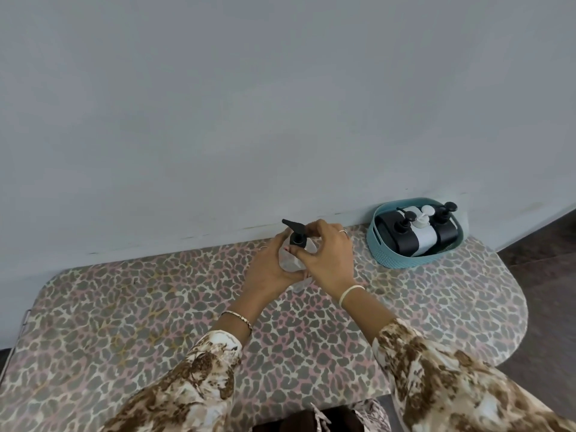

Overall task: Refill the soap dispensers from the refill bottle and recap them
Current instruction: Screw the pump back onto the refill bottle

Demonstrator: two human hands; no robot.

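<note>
A clear soap dispenser (288,260) stands near the far edge of the leopard-print table (124,322). My left hand (268,269) wraps around its body. My right hand (327,254) pinches the collar of its black pump cap (296,233), whose nozzle points left. Most of the clear bottle is hidden behind my fingers. At the back right, a teal basket (386,257) holds two black pump bottles (396,235) (445,226) and a white bottle (424,235) between them.
A grey wall (280,104) rises right behind the table. The table's rounded right end (517,307) borders dark floor (548,275). My patterned sleeves (436,369) cover the near side.
</note>
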